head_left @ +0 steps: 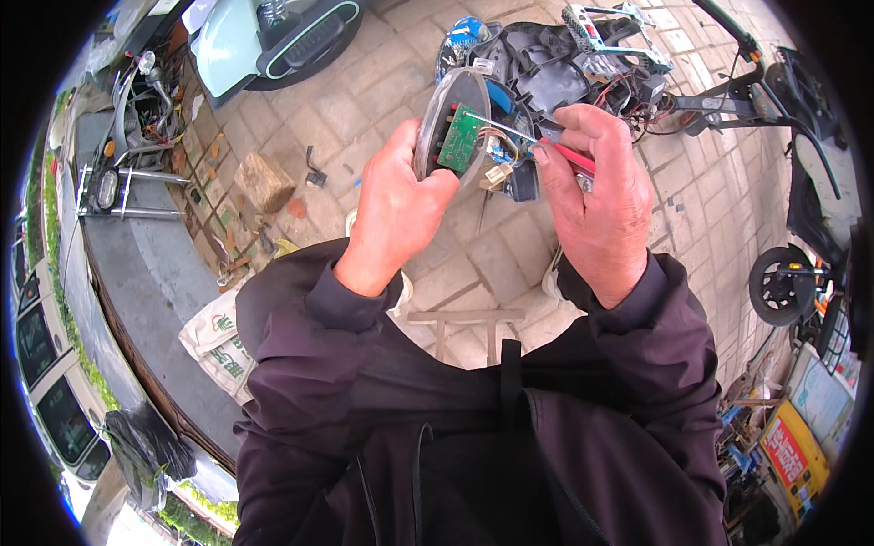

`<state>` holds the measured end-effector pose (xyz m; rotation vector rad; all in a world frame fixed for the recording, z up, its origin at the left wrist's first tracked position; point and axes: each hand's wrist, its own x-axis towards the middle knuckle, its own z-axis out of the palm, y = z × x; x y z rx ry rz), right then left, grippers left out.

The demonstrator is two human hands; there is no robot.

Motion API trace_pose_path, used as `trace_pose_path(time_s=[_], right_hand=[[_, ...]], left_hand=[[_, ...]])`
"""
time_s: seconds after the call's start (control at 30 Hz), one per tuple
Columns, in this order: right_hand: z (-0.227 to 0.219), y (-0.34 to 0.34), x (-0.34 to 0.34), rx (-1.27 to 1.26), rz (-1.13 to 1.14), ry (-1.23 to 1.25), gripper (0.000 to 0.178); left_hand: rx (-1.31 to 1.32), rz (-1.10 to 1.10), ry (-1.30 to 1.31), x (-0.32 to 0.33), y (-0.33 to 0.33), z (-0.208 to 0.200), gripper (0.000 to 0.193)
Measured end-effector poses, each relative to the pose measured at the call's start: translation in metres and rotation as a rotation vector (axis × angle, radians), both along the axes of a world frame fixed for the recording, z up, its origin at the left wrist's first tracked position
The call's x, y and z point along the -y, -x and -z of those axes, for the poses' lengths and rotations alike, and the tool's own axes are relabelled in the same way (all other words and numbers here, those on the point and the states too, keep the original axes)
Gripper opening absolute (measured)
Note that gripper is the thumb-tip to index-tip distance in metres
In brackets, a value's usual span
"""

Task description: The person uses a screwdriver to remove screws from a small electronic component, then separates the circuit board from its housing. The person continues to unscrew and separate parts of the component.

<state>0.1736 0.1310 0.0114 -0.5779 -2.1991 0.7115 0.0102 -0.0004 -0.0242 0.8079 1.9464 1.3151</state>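
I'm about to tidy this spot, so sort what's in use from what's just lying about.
Apparently in use:
- Round casing, held in the left hand
- Green circuit board inside it
- Red-handled tool, in the right hand
- Pale plug below the board

Apparently just lying about:
- Brown block
- White sack
- Black plastic bag

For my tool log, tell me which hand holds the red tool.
The right hand: its thumb and fingers hold the red tool, while the left hand grips the round case.
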Motion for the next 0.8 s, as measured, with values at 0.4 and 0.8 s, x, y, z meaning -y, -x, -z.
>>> trace_pose_path(time_s=[0.4, 0.8], right_hand=[[-0.009, -0.006, -0.008, 0.071, -0.013, 0.228, 0.025], [0.0, 0.001, -0.013, -0.073, -0.068, 0.185, 0.031]], left_hand=[[0.104, 0.044, 0.104, 0.0, -0.002, -0.001, 0.037], [0.145, 0.044, 0.056, -0.002, -0.003, 0.001, 0.033]])
